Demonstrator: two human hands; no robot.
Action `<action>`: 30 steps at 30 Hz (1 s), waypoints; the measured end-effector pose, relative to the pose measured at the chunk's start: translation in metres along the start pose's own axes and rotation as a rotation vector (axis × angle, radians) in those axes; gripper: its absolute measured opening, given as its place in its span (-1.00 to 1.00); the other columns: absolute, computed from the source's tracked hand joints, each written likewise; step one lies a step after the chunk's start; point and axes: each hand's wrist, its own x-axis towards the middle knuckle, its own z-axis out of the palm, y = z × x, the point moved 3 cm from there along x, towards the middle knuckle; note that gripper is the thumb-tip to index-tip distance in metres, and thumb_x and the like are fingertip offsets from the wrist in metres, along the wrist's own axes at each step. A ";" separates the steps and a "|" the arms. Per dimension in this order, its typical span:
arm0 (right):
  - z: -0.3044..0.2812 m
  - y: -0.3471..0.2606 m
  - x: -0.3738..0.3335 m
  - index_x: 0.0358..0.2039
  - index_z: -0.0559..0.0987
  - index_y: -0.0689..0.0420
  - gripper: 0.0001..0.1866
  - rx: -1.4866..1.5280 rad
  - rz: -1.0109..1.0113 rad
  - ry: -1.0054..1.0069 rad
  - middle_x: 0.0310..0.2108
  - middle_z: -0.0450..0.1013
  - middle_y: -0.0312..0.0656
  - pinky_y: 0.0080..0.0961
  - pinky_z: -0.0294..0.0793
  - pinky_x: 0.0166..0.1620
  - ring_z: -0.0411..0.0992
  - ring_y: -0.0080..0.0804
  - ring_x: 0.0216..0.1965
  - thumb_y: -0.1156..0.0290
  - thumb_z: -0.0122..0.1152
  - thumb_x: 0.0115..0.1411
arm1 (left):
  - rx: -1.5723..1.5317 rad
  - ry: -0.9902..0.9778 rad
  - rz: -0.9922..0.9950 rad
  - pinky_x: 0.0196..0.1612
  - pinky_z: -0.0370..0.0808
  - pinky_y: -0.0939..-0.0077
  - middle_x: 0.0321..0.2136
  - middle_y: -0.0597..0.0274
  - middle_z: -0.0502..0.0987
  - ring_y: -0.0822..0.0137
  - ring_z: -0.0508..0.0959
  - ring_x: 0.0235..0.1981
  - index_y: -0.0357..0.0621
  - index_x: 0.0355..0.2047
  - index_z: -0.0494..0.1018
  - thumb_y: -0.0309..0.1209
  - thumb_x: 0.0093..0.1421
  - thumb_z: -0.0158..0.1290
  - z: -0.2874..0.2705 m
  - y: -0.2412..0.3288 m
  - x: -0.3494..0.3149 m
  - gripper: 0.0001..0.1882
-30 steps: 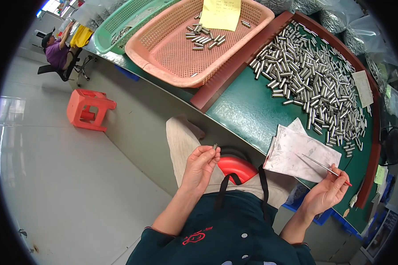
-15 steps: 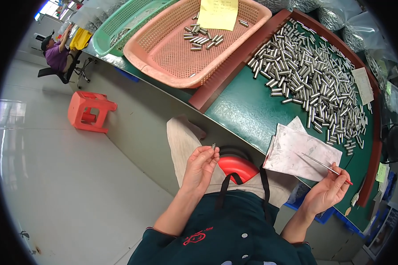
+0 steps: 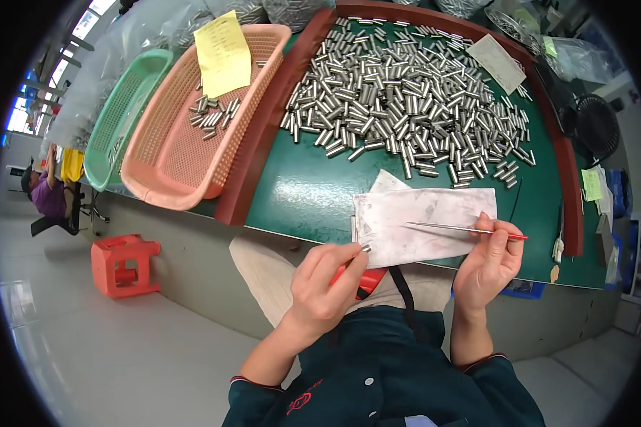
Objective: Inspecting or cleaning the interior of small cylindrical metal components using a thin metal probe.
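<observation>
Between the fingertips of my left hand (image 3: 324,288) is a small metal pin (image 3: 366,248), at the near left edge of a stained white folded cloth (image 3: 424,206). My right hand (image 3: 488,267) grips a thin, pointed metal tool with a red end (image 3: 445,227). Its tip points left over the cloth. Beyond the cloth, a large heap of short, shiny metal pins (image 3: 406,107) is spread over the green tabletop (image 3: 292,192).
A red-brown wooden rim (image 3: 253,171) borders the green surface. Left of it stand a pink mesh basket (image 3: 160,174) with several pins and a yellow note, and a green basket (image 3: 100,146). On the floor is a red stool (image 3: 124,267); a seated person (image 3: 48,192) is farther back.
My view has turned toward the table, shifting the scene left. My left hand has brought the pin from over my lap to the cloth's edge. My right hand still grips the pointed tool.
</observation>
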 end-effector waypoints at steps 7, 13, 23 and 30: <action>-0.005 0.002 0.001 -0.29 0.35 0.25 -0.89 0.005 -0.023 -0.007 -0.44 0.40 -0.12 -0.41 0.35 -0.11 0.39 -0.40 -0.40 0.51 -0.11 0.19 | 0.327 -0.386 0.116 -0.49 0.34 0.49 -0.56 0.18 0.24 0.27 0.28 -0.53 -0.29 -0.56 0.33 -0.53 -0.31 -0.06 -0.012 -0.016 0.024 -0.80; -0.004 0.001 0.001 -0.29 0.35 0.23 -0.88 0.033 0.001 -0.016 -0.44 0.41 -0.10 -0.47 0.35 -0.29 0.36 -0.40 -0.34 0.51 -0.14 0.19 | -0.443 0.116 -0.499 -0.37 0.38 0.56 -0.44 0.15 0.44 0.36 0.44 -0.44 -0.34 -0.46 0.43 -0.74 -0.14 0.07 -0.039 -0.025 -0.016 -0.82; -0.004 0.001 0.001 -0.30 0.37 0.22 -0.84 -0.030 0.026 -0.026 -0.46 0.40 -0.15 -0.26 0.17 0.08 0.32 -0.51 -0.41 0.40 -0.09 0.21 | -1.561 0.509 -1.346 -0.29 0.34 0.63 -0.44 0.19 0.48 0.42 0.41 -0.40 -0.21 -0.29 0.39 -0.54 0.07 0.00 -0.007 -0.039 -0.083 -0.84; -0.003 0.000 0.000 -0.31 0.38 0.22 -0.84 -0.043 0.018 -0.020 -0.45 0.40 -0.15 -0.28 0.18 0.07 0.32 -0.51 -0.39 0.39 -0.09 0.21 | -1.636 0.411 -1.281 -0.22 0.37 0.61 -0.39 0.20 0.45 0.44 0.42 -0.35 -0.21 -0.28 0.39 -0.53 0.09 0.00 0.000 -0.043 -0.087 -0.84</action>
